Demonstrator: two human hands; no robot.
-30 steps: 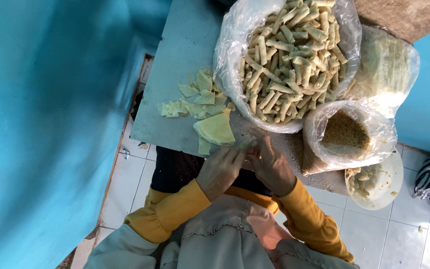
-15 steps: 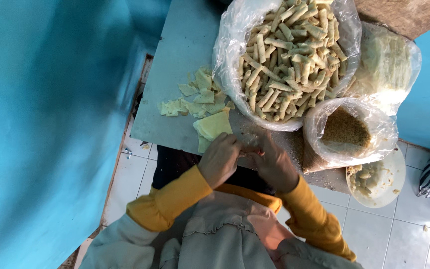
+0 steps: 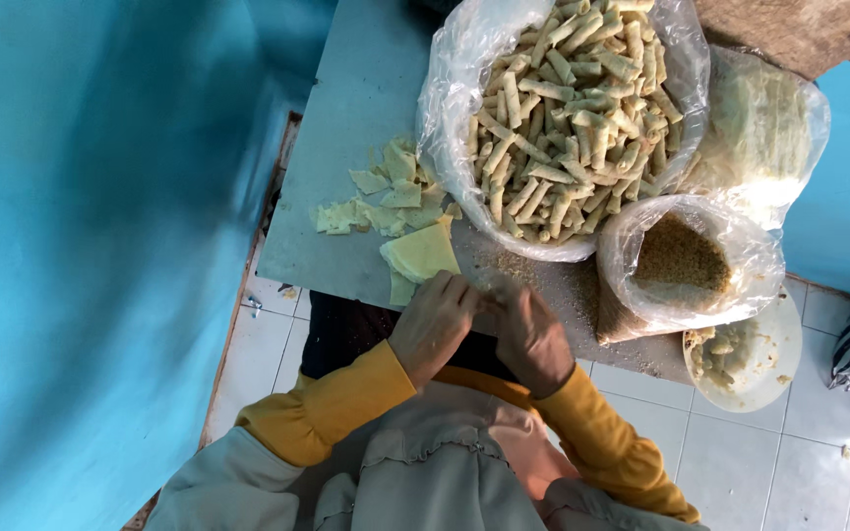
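The left hand (image 3: 435, 324) and right hand (image 3: 528, 334) met at the near edge of the bench (image 3: 366, 108), fingers curled around a small pale piece; its shape and long axis could not be told. Just beside the left hand lay a pale yellow wrapper sheet (image 3: 423, 253), 1 corner pointing toward the bag of rolled sticks (image 3: 568, 108).

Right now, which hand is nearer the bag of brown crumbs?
The right. The right hand is at the table edge, just left of the bag of brown crumbs in the picture. The left hand is farther off, beside the pale dough sheet.
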